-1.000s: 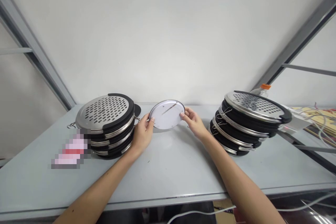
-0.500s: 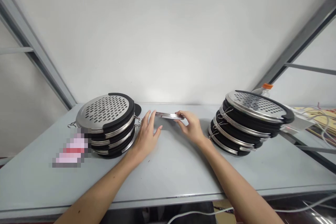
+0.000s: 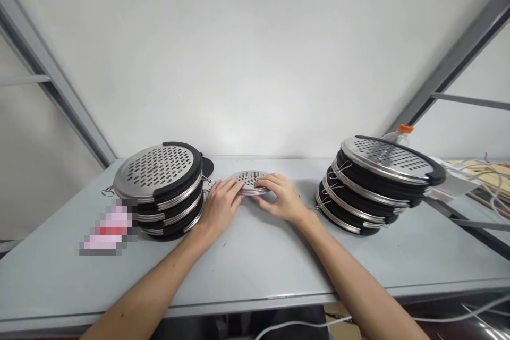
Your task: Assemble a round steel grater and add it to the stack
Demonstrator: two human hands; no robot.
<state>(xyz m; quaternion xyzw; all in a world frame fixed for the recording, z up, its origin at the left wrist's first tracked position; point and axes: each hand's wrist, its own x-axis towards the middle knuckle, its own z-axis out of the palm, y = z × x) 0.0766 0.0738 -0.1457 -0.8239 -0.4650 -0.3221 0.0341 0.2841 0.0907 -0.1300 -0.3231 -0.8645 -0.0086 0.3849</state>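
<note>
Both hands on one small perforated metal disc [image 3: 250, 179], which lies flat, perforated side up, on the grey table [image 3: 255, 255] at centre rear, approx. midway btwn the two stacks. Left hand [image 3: 220, 207] at disc's left edge, fingers curled loosely against rim. Right hand [image 3: 279, 196] over disc's near-right edge, fingers bent down onto it; cannot tell whether either hand actually pinches the rim or only rests on it. Left stack [image 3: 161, 188] of perforated steel lids w/ black rims sits just beside left hand. Right stack [image 3: 378, 183], same type, leans, well apart from right hand. Orange-capped bottle [image 3: 400, 135] behind right stack.
</note>
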